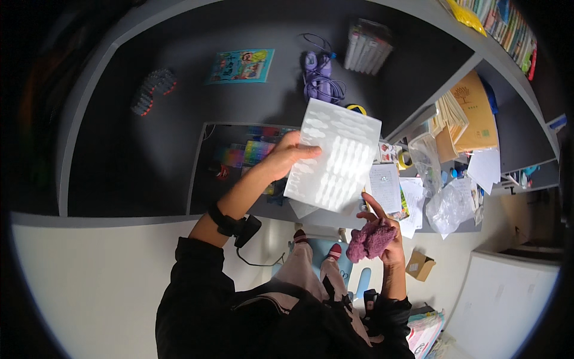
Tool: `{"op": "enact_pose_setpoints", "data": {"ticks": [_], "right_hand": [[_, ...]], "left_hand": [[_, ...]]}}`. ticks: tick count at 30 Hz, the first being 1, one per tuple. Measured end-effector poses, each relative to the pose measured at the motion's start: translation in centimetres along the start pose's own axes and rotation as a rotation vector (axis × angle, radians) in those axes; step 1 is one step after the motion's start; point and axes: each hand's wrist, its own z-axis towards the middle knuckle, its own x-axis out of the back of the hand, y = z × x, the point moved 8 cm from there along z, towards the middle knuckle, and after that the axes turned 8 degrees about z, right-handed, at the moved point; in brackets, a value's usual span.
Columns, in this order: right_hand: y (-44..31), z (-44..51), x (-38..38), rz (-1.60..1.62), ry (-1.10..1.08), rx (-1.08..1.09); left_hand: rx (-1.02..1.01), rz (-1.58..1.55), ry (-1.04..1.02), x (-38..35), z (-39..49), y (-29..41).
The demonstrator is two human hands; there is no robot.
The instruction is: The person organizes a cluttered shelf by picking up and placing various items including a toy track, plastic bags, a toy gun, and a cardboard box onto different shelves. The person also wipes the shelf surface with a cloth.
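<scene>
My left hand (287, 157) grips the left edge of a flat, pale rectangular panel (345, 157), its thumb lying across the face. Whitish, cloud-shaped patches and a bright striped reflection show on the panel, which is raised and tilted above the desk. In my right hand (389, 238) is a bunched purple fleecy cloth (371, 241). Its index finger points up close to the panel's lower right corner; whether they touch, I cannot tell.
Shelving holds a blue illustrated book (242, 66), purple corded objects (319, 78) and a clear case of markers (368, 47). Papers (385, 188), crumpled plastic (448, 211) and a tape roll (404, 159) cover the desk's right. My feet (299, 236) are on a blue chair seat (316, 251).
</scene>
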Motion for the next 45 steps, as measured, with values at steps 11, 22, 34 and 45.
{"op": "enact_pose_setpoints", "data": {"ticks": [11, 22, 34, 45], "right_hand": [[1.3, 1.1, 0.3, 0.149, 0.12, -0.131], [2.8, -1.4, -0.4, 0.14, -0.072, -0.339], [5.1, -0.5, 1.8, 0.207, 0.14, -0.206], [9.7, -3.8, 12.7, 0.447, 0.527, -0.307]], "left_hand": [[-0.108, 0.027, -0.035, -0.3, 0.4, 1.3], [-0.969, 1.295, 0.273, -3.7, -5.7, 5.7], [-1.009, 1.112, 0.355, -4.4, -6.8, 4.1], [-0.637, 1.296, 0.705, 4.8, -5.1, 4.4]]}}
